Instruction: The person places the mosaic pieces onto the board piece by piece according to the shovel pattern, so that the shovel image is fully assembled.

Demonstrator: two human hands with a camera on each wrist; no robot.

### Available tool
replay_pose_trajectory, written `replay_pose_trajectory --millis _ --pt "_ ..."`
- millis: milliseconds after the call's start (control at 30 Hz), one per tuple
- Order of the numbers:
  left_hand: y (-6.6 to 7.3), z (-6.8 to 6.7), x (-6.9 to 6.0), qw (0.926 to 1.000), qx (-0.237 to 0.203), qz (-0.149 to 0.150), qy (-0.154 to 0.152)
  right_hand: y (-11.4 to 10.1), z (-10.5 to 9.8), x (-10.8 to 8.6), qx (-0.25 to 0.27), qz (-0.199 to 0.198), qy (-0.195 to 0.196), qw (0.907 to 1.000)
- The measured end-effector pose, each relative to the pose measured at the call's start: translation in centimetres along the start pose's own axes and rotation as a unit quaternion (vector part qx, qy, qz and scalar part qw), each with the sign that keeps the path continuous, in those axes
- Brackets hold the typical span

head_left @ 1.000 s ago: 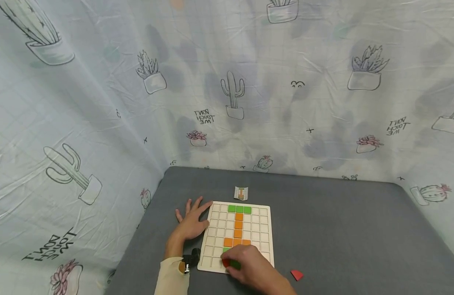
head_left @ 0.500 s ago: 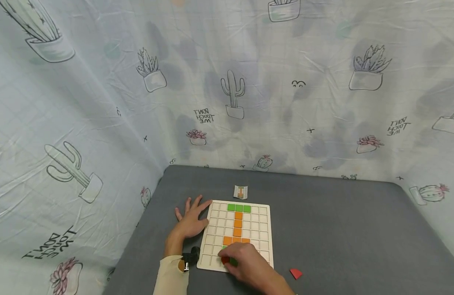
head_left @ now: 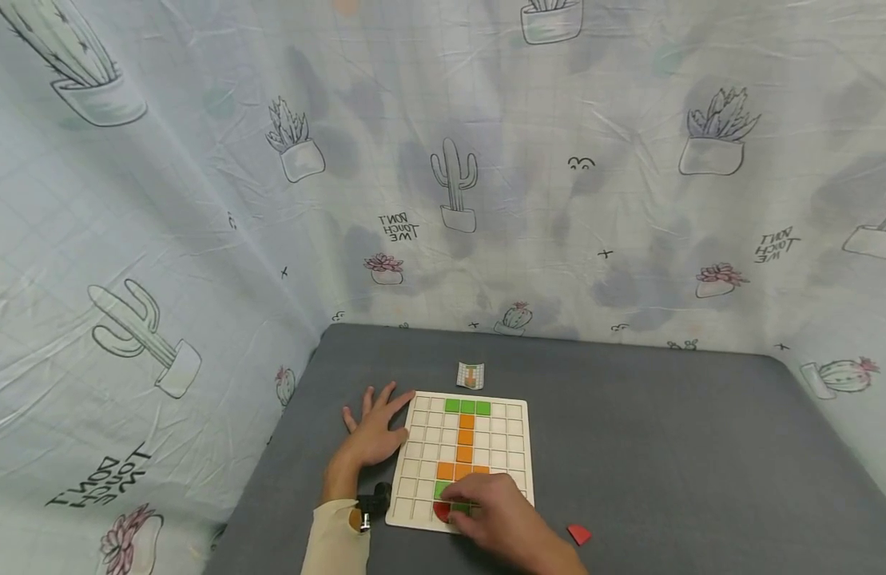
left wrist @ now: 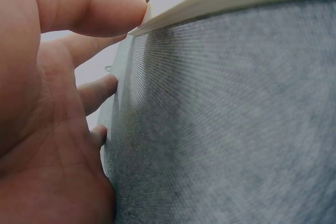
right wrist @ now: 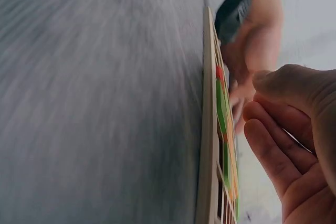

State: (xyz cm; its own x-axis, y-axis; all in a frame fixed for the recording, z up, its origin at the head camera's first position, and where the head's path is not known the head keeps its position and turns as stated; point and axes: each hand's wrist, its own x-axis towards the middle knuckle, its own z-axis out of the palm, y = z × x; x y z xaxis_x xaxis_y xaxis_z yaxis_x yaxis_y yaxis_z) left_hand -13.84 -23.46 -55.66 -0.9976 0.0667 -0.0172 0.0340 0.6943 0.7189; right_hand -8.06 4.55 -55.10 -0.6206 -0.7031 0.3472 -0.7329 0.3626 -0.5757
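Note:
A pale wooden grid board [head_left: 421, 447] lies on the grey table. Three green squares [head_left: 467, 407] fill its top row, over an orange column [head_left: 466, 438] with an orange row [head_left: 454, 471] beneath. Lower sit a green square [head_left: 443, 489] and a red round-edged piece [head_left: 441, 512]. My left hand [head_left: 373, 439] has its fingers spread, thumb and index fingertip touching the board's left edge [left wrist: 220, 1]. Just above the lower cells hovers my right hand [head_left: 498, 515], partly hiding them. In the right wrist view nothing shows between its loosely bent fingers [right wrist: 273, 156].
Right of the board, a loose red quarter-round piece [head_left: 578, 534] lies on the table [head_left: 651, 447]. A small pattern card [head_left: 470, 375] is behind the board. Cactus-print cloth [head_left: 529, 200] hangs around the back and sides. A black wrist device [head_left: 374, 502] sits beside the board's left edge.
My right hand's fingers have come off the red piece and shifted slightly right, so more of the red piece and the green square shows. My left hand has stayed put.

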Motion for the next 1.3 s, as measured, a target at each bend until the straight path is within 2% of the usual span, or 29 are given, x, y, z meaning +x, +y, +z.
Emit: replay_pose_trajectory --millis 233,400,467,667,800,900,1033,1167,1233,1300 --pt "-0.2 0.0 0.0 0.9999 0.004 -0.006 -0.009 1.0 -1.9 -2.7 0.048 0.044 0.052 0.9965" --pt "-0.3 0.1 0.1 0.9998 0.009 -0.009 -0.012 1.3 -4.0 -4.6 0.029 0.109 0.057 0.9919" --pt "-0.3 0.2 0.2 0.9999 0.007 -0.007 -0.012 1.4 -4.7 -5.5 0.009 0.121 0.065 0.9905" --pt "-0.1 0.3 0.4 0.9999 0.005 -0.008 -0.013 2.1 -6.4 -8.1 -0.066 0.095 0.123 0.9857" --pt "-0.3 0.4 0.5 0.9998 0.006 -0.010 -0.014 2.5 -7.2 -9.6 -0.106 0.100 0.142 0.9791" --pt "-0.4 0.4 0.5 0.9999 0.005 -0.008 -0.014 3.1 -7.6 -10.5 -0.128 0.088 0.163 0.9743" --pt "-0.4 0.2 0.5 0.9999 0.002 -0.004 -0.015 3.9 -7.8 -11.7 -0.161 0.051 0.205 0.9640" --pt "-0.4 0.1 0.4 0.9999 0.001 0.000 -0.012 4.1 -8.2 -12.7 -0.180 0.054 0.213 0.9588" --pt "-0.4 0.1 0.4 0.9999 0.004 -0.002 -0.013 3.9 -8.4 -13.1 -0.172 0.085 0.197 0.9615" --pt "-0.4 0.1 0.3 0.9999 0.004 -0.003 -0.014 3.5 -8.7 -13.5 -0.160 0.136 0.169 0.9629"
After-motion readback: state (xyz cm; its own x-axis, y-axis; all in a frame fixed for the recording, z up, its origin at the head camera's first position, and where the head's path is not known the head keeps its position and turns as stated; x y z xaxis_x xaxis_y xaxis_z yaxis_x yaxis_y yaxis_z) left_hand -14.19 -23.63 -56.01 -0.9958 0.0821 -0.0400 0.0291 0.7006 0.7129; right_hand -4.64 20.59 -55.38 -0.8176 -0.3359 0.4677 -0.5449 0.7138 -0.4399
